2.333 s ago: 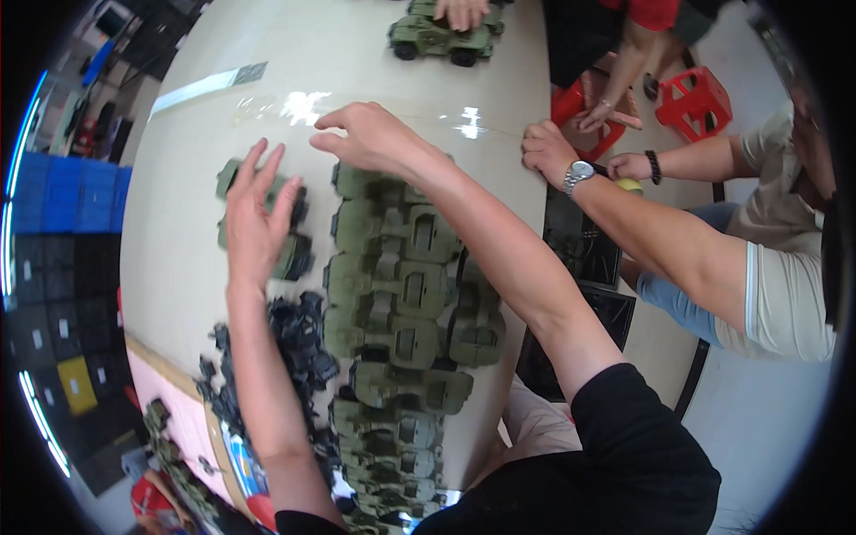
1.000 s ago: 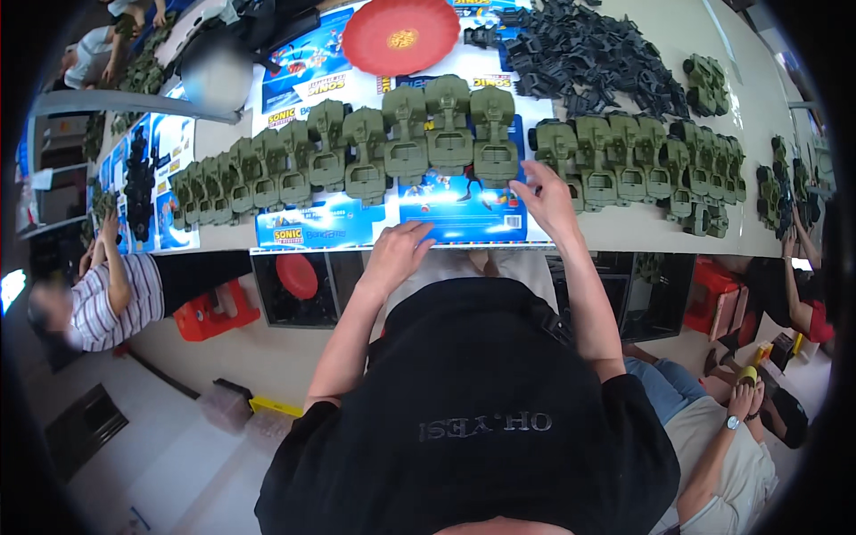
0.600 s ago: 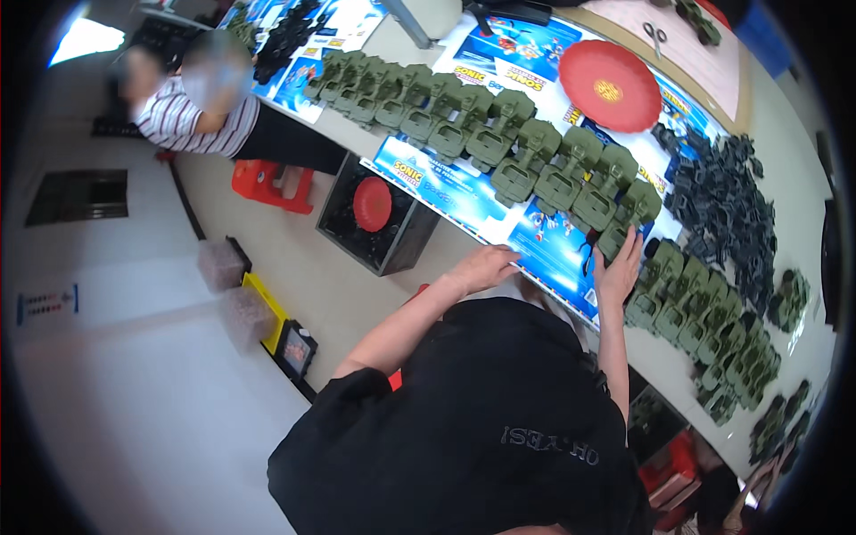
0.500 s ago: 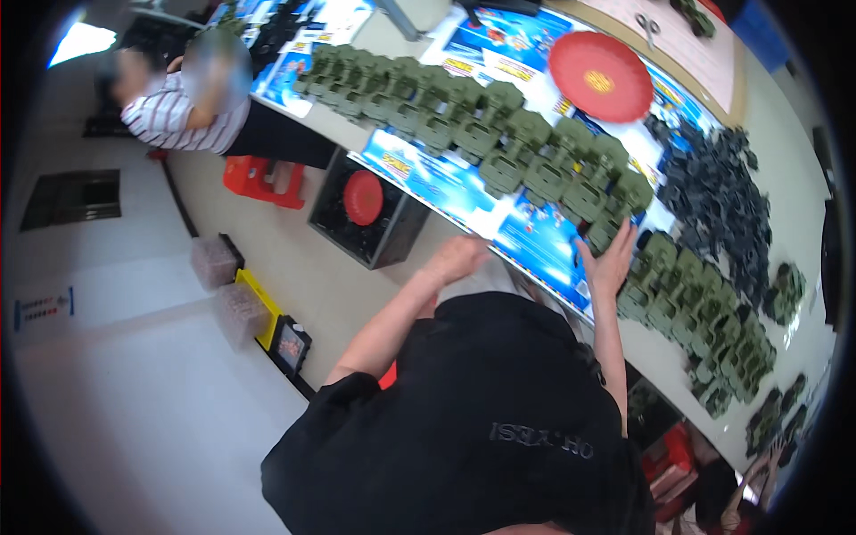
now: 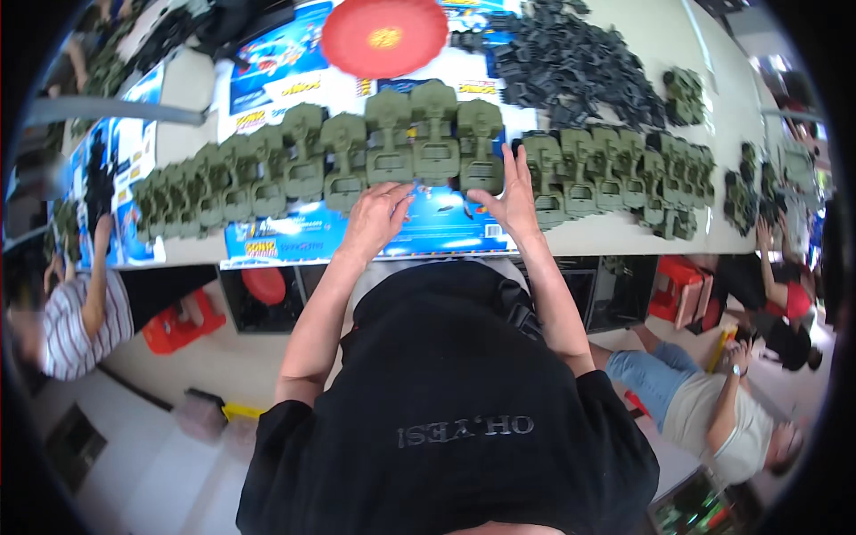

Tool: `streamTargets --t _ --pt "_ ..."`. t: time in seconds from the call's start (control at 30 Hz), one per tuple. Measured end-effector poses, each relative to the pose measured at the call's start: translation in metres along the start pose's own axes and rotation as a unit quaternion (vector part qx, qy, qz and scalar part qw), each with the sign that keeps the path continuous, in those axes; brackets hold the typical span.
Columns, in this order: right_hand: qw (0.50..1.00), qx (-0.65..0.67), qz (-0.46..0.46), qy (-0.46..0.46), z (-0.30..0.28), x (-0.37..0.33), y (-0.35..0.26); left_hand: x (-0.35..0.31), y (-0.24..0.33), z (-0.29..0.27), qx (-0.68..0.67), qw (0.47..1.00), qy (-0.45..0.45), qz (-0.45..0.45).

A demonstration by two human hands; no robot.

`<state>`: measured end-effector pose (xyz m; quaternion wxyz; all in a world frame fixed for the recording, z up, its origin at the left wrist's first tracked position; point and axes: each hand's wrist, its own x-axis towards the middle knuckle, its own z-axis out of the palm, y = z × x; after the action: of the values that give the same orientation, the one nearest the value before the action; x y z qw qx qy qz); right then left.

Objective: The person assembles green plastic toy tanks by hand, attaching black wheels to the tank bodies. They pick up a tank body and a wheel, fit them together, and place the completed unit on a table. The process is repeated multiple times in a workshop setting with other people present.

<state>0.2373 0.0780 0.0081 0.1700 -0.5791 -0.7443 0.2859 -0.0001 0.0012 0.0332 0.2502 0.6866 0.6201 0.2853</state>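
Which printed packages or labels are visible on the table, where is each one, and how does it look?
Flat printed box: under the row of green toy parts, before both hands; blue, with colourful pictures and a white edge.
Second printed box: top, left of the red disc; blue and white.
Printed sheet: table's left end; blue with dark pictures.
No screens show.

Left hand: I am seeing my left hand [image 5: 376,218] resting on the blue box [image 5: 428,234], fingers curling.
Right hand: my right hand [image 5: 510,194] is touching a green toy part [image 5: 480,134].
Row: green toy parts [image 5: 294,165] are lying side by side.
Behind: a red plate [image 5: 384,34] is sitting near black pieces [image 5: 571,62].
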Motion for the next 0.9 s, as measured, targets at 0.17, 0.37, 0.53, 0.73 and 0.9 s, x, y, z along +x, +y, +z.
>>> streamTargets --t 0.17,0.37,0.53,0.73,0.9 --pt "0.989 -0.026 0.068 -0.127 -0.020 0.023 0.003 0.057 0.022 0.031 -0.009 1.000 -0.002 0.008" --pt "0.988 0.002 0.141 -0.070 0.010 0.015 -0.004 0.077 0.041 0.050 -0.203 0.968 0.015 -0.148" --pt "0.988 -0.147 0.034 0.014 -0.048 -0.021 -0.050 0.094 0.076 0.057 -0.374 0.891 0.021 -0.255" --pt "0.969 -0.090 -0.210 -0.092 -0.072 -0.035 -0.069 0.103 0.079 0.062 -0.493 0.832 0.069 -0.247" --pt "0.998 0.055 -0.007 0.004 -0.100 0.075 0.018 0.058 0.057 0.023 -0.536 0.796 0.005 -0.283"
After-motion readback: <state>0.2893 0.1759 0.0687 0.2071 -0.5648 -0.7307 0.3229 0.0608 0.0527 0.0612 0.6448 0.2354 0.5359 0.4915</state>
